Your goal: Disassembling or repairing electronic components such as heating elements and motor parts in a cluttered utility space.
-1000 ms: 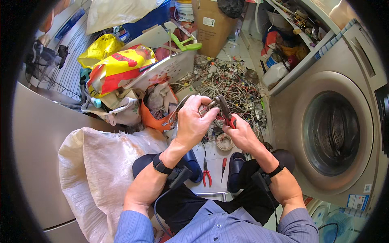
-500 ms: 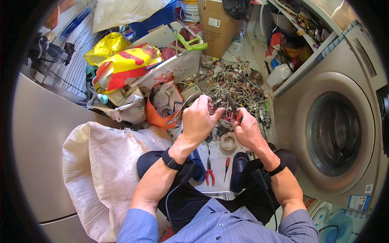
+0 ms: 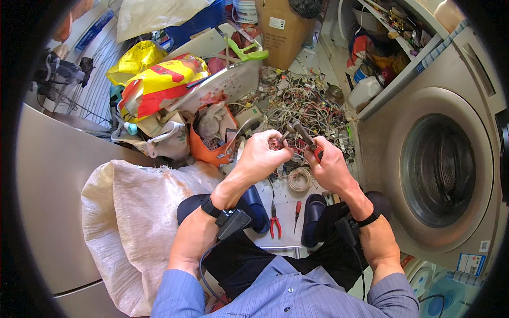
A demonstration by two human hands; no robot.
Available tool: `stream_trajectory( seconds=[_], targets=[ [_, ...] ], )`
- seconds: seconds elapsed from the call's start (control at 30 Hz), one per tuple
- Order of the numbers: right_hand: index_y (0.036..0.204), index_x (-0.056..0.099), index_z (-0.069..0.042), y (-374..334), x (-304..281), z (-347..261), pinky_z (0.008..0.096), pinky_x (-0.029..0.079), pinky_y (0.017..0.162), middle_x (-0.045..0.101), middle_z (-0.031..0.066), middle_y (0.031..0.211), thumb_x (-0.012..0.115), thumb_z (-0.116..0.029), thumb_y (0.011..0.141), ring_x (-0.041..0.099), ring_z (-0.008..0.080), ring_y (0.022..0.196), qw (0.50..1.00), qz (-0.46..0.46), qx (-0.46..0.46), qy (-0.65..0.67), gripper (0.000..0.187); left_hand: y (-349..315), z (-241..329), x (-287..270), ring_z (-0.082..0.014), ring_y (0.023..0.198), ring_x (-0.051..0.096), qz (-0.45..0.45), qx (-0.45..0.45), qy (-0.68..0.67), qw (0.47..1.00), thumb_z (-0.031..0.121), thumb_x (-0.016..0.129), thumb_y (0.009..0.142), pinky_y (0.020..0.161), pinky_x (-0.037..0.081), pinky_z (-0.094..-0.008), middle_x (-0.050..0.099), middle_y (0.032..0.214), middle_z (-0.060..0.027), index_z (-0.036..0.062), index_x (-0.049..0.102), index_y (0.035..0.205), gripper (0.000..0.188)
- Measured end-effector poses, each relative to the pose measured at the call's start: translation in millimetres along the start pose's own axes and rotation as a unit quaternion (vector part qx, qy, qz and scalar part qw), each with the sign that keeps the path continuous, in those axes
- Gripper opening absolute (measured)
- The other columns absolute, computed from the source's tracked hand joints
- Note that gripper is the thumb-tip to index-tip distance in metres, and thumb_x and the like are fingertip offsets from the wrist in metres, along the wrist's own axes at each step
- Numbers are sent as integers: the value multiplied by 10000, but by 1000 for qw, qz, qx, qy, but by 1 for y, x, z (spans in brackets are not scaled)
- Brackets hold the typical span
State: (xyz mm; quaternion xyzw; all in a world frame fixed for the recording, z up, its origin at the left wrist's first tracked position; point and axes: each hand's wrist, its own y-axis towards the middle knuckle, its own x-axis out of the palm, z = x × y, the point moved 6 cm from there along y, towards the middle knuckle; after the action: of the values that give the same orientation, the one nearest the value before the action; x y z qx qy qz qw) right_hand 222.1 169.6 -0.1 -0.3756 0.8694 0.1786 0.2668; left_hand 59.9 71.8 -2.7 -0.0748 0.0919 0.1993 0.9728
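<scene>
Closed around a small part with reddish copper-coloured windings (image 3: 275,143) and a metal stub is my left hand (image 3: 259,160); its fingers cover much of the part. Dark-jawed pliers with red grips (image 3: 303,133) are held in my right hand (image 3: 327,163). The jaws point toward the wound part; whether they touch it I cannot tell. Beyond and beneath both hands spreads a heap of tangled wires and small scrap (image 3: 302,103). A coil of pale cable (image 3: 300,180) lies below my right hand. Nearer my feet are red-handled long-nose pliers (image 3: 273,220) and a red-handled screwdriver (image 3: 297,216).
On the left stand an orange bag (image 3: 212,150), a white basket (image 3: 233,84) topped by a yellow-red sack (image 3: 164,85), and a large white woven sack (image 3: 132,222). A washing machine (image 3: 366,175) borders the right. At the back stands a cardboard box (image 3: 283,40).
My left hand has turned and its fingers have curled in, showing more of the wound part. The pliers in my right hand have shifted slightly, their jaws tilting further left.
</scene>
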Motion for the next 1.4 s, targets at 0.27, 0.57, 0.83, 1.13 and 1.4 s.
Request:
stream_trajectory(
  seconds=[0.27,0.57,0.83,1.13,1.4],
  targets=[
    [1101,623,-12,-2,-3,-1,432,522,740,624,200,908,691,-24,902,646,388,817,1000,-7,-20,1,210,-3,2,3,-4,657,470,-58,-34,-53,996,110,749,859,571,376,-221,574,706,81,28,679,837,110],
    [1078,610,-15,2,7,8,464,518,746,641,225,889,682,-54,914,648,431,829,1000,0,14,-3,183,-10,18,-6,-341,665,707,181,128,252,942,211,760,814,616,558,-414,694,713,-161,34,675,870,204],
    [1108,627,-1,1,9,11,422,535,741,680,197,868,669,-63,931,676,351,795,999,35,1,-33,193,-2,16,-10,-343,691,712,177,128,266,939,195,758,812,645,566,-428,704,735,-161,32,665,865,195],
    [1116,627,10,2,14,22,439,542,792,696,222,928,638,-89,921,692,387,882,999,11,9,-51,219,-4,17,-8,-346,702,700,201,166,350,900,167,749,820,633,557,-441,699,770,-152,49,622,855,176],
    [1059,617,0,4,11,20,399,516,743,653,171,828,641,-121,928,624,282,757,997,-26,63,31,180,-4,17,-2,-346,711,694,189,166,403,880,164,747,814,633,552,-447,693,775,-140,61,609,874,183]
  ],
)
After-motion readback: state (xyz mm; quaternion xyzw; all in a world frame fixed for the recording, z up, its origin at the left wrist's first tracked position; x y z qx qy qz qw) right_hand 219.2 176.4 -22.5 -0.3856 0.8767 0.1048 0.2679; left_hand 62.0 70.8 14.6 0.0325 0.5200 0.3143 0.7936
